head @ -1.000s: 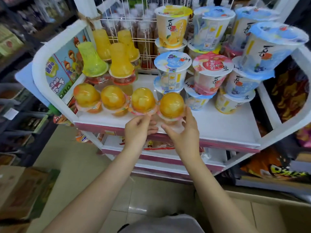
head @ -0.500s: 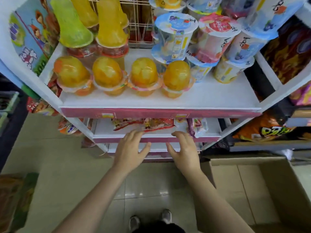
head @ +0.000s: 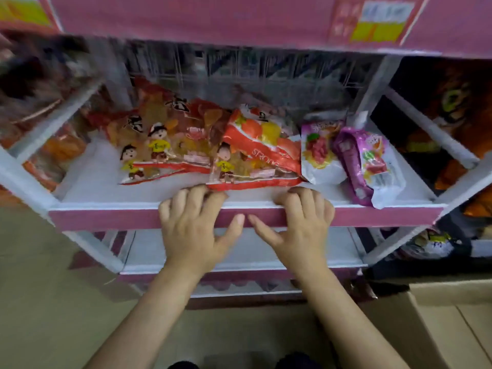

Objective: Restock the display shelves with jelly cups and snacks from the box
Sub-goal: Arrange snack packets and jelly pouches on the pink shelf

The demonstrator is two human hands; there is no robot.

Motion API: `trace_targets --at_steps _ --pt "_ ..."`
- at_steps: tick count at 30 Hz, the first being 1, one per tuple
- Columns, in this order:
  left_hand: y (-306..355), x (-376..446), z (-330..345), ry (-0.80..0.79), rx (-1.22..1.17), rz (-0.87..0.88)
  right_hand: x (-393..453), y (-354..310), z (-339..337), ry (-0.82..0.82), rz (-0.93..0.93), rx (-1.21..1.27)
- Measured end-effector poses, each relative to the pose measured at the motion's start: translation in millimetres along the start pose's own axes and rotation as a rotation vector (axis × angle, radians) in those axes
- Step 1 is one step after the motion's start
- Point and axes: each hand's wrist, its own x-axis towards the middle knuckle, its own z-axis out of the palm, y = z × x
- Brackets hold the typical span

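— Where are the hands?

— Both rest on the pink front edge of the white middle shelf (head: 106,218). The left hand (head: 194,230) has its fingers spread, fingertips touching the red snack bag with cartoon children (head: 253,161); nothing is gripped. The right hand (head: 300,230) lies loose and empty beside it.

— And the stock?

— Purple sweet packets (head: 364,166) lie right of the red bag; the brown cardboard box (head: 452,328) stands at lower right

Beige tiled floor (head: 40,302) beneath a white rack (head: 24,179) with pink-edged tiers, dim surroundings
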Motion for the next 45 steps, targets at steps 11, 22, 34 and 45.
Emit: trace_targets --at_steps 11,22,34,45 --pt "-14.2 -12.3 10.8 0.186 -0.137 0.145 -6.5 4.6 15.3 0.181 -0.033 0.060" --pt "-20.4 6.8 -20.7 0.140 -0.473 0.100 82.3 4.2 3.3 -0.074 0.043 0.263" --pt "-16.7 51.2 -18.2 -0.254 0.001 0.035 95.2 8.4 -4.8 -0.364 0.159 0.206" --pt "-14.5 51.1 -26.8 -0.273 -0.217 -0.118 84.6 15.5 -17.8 -0.160 0.078 0.451"
